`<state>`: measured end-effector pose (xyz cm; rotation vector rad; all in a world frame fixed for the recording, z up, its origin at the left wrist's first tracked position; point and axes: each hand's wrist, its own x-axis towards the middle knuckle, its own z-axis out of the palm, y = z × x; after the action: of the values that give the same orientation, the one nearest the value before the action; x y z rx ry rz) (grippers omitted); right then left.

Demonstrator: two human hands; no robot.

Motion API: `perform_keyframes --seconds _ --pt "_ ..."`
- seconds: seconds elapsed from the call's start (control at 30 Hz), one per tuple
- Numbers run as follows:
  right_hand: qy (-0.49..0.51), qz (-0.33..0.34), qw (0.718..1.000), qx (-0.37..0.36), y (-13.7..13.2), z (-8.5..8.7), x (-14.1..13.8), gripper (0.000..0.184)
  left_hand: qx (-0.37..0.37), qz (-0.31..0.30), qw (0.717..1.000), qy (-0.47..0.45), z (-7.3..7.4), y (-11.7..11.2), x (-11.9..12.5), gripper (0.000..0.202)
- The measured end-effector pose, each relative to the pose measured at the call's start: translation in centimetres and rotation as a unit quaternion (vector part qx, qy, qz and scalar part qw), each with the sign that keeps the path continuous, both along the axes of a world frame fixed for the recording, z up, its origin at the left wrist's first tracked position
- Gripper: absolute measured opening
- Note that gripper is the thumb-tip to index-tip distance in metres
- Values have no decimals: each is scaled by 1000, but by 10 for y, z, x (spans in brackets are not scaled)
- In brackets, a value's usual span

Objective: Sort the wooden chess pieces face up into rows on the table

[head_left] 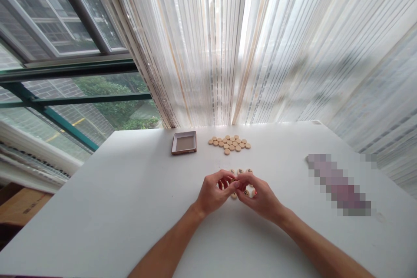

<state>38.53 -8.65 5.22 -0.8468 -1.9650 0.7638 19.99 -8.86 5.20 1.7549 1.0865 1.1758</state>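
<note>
Over the middle of the white table, my left hand and my right hand meet at the fingertips. Both are closed in a pinch. A small brownish thing shows between the fingertips, mostly covered, and I cannot make out what it is. Around and beneath the fingers lie several round Chinese chess pieces with characters facing up. A row of them, including one piece, shows just beyond the hands. Others, such as a nearer piece, peek out below the fingers, partly hidden.
Farther back, several plain-side-up wooden pieces lie grouped together. Left of them sits an open shallow box. A pixelated long item rests at the right. Sheer striped curtains hang behind the table, and a cardboard box stands at the lower left.
</note>
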Motion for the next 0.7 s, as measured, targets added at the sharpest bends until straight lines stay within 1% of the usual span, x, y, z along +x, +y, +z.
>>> perform_keyframes --seconds 0.2,0.37,0.5,0.7 --pt "-12 -19 1000 5 1 1 1 14 18 3 1000 5 2 1 -1 20" --pt "-14 -39 999 13 1 4 4 15 12 -14 1000 4 7 0 -2 22" --pt "-16 -54 998 7 1 4 5 16 12 -24 1000 5 8 0 -2 26" --pt "-7 -50 999 -11 0 6 5 18 10 -30 999 12 9 0 -2 28"
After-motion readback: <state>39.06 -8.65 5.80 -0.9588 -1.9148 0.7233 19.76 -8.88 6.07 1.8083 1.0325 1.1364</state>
